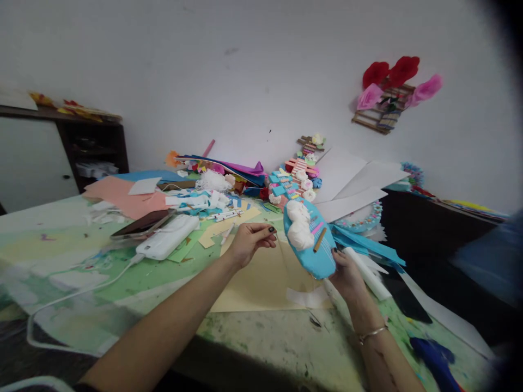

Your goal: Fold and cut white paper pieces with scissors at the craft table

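Note:
My right hand (345, 272) grips the lower right edge of a blue oval craft piece (322, 265), holding it tilted above the table. White paper flowers (300, 226) sit on its left half. Beside them are thin strips, a pink stick and a brown stick (320, 240). To the left of the piece, apart from it, my left hand (255, 240) is closed with thumb and fingertips pinched together. Anything in that pinch is too small to make out. Beneath both hands lies a cream paper sheet (261, 283) with a white strip (308, 297) on it.
Left of me are a white power bank (167, 238) with a cable and a phone (141, 224). Paper scraps (204, 201) and coloured sheets pile up behind. Decorated pieces (302, 171) lean at the wall. On the right are a white roll (368, 274) and a dark blue tool (435, 359).

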{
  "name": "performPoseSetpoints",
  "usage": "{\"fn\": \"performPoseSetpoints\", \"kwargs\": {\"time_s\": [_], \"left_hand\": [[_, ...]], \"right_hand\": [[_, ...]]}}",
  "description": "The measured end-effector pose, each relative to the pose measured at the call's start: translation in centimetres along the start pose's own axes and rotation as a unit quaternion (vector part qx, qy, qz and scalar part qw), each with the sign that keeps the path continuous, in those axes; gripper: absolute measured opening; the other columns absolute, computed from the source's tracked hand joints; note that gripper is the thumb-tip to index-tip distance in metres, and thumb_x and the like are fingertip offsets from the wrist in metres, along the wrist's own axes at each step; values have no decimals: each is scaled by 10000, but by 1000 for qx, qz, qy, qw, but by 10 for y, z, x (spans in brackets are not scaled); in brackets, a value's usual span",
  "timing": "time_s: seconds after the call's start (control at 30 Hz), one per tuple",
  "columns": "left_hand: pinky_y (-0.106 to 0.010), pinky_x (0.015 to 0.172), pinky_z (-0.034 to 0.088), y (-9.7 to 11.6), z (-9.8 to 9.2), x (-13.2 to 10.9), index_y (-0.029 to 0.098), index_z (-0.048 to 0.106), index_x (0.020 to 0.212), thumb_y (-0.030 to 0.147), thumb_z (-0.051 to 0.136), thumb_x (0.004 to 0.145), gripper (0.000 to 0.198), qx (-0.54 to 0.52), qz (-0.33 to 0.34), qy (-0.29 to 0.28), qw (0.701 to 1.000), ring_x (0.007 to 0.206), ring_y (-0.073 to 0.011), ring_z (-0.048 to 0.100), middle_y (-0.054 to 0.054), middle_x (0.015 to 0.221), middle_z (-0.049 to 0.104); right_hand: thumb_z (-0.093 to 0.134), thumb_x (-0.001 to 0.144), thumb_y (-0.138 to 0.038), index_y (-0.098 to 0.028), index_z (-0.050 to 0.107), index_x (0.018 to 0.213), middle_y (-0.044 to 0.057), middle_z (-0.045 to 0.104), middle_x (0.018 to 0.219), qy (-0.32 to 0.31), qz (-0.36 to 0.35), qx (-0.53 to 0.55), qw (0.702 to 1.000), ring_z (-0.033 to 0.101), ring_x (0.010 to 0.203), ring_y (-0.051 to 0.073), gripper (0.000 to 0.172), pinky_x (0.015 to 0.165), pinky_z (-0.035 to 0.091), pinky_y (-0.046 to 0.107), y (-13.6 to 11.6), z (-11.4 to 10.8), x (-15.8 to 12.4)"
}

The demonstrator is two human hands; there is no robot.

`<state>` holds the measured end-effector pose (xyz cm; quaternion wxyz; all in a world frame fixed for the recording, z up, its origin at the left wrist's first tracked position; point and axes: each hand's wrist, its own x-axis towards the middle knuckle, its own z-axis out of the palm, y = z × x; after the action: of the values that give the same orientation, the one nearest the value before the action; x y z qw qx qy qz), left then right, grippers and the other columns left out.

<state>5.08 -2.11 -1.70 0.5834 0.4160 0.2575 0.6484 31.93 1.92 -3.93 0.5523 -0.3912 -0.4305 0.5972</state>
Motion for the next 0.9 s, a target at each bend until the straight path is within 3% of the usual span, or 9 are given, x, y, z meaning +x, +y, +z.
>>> {"fn": "performPoseSetpoints", "kwargs": {"time_s": [0.17,0.27,0.37,0.47,0.57,0.67,0.8,0.9], "left_hand": [[-134,366,337,5,-11,10,142,562,750,267,677,658,193,-69,75,89,991,409,-28,475,48,602,532],[-117,353,337,10,-17,14,169,498,746,311,656,684,221,-47,116,126,984,444,-22,519,39,773,565],[-133,416,434,13,-20,15,152,497,729,323,691,653,270,10,131,119,984,629,-88,641,-49,1121,546],[-199,532,516,14,-21,13,140,517,714,315,711,636,273,27,127,74,989,778,-165,666,-86,1223,503],[-258,625,538,13,-20,12,148,535,734,310,727,612,279,11,121,51,991,817,-180,650,-69,1053,601],[-254,597,520,11,-20,14,158,537,774,308,726,595,300,23,109,67,992,695,-148,636,-21,767,638],[-150,368,309,8,-24,18,184,457,721,300,642,663,226,64,110,136,983,358,-55,432,87,437,456],[-135,337,175,7,-31,23,200,395,694,260,557,718,174,77,115,192,972,291,-33,290,126,371,330]], "right_hand": [[669,653,-285,-189,640,769,-6,678,646,14,8,1,1000,600,539,168,154,547,480,294,0,-10,4],[649,650,-273,-191,653,805,6,699,702,10,26,-7,1000,628,589,188,176,587,500,309,-3,-13,5],[644,644,-277,-188,657,836,17,706,738,-2,48,-7,999,643,623,200,213,608,514,316,-4,-12,3],[648,639,-286,-156,660,823,37,700,690,-25,72,-16,997,646,608,208,226,628,519,330,-4,-9,0],[664,636,-288,-146,660,819,51,698,670,-46,85,-38,995,651,595,217,231,632,520,345,-4,-4,-3],[661,638,-295,-157,659,819,50,694,659,-53,87,-48,994,658,614,232,228,642,523,363,-5,-3,-3],[637,626,-302,-181,650,762,35,682,628,-37,73,-41,996,668,697,265,182,674,532,393,-6,-4,-2],[648,593,-315,-203,658,780,46,706,708,-25,50,-31,998,663,767,294,218,726,535,424,-8,-5,-2]]}}
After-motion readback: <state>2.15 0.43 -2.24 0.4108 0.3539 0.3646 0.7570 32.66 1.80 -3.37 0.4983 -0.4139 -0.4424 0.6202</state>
